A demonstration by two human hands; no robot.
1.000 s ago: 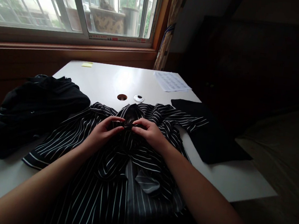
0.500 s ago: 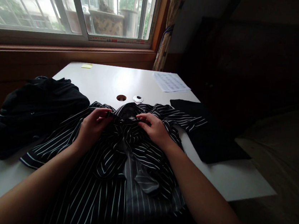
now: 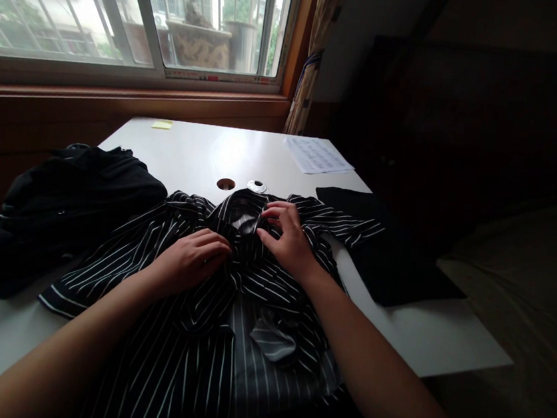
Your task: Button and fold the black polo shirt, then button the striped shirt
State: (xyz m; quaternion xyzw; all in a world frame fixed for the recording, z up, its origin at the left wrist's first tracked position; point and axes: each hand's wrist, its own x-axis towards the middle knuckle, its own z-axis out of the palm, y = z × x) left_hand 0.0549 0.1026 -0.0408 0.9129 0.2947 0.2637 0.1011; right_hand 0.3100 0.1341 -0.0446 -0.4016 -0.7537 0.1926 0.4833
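Note:
A black shirt with white stripes (image 3: 191, 353) lies rumpled and spread on the white table, its grey inner side showing at the lower middle. My left hand (image 3: 195, 256) is closed on the cloth just below the collar, fingers curled down and their tips partly hidden. At the right side of the collar, my right hand (image 3: 287, 240) has the fabric edge between its thumb and fingers. The collar opening stands up between and above the two hands.
Dark garments (image 3: 78, 199) are heaped at the left, and a flat black cloth (image 3: 393, 262) lies at the right, partly under a striped sleeve. Behind the shirt are a round table hole (image 3: 225, 184), its cover (image 3: 257, 186), printed papers (image 3: 317, 156) and a yellow note (image 3: 162, 124).
My left hand has moved right and nearer to me, from the collar's left side to just below it. My right hand has raised and spread its fingers slightly at the collar.

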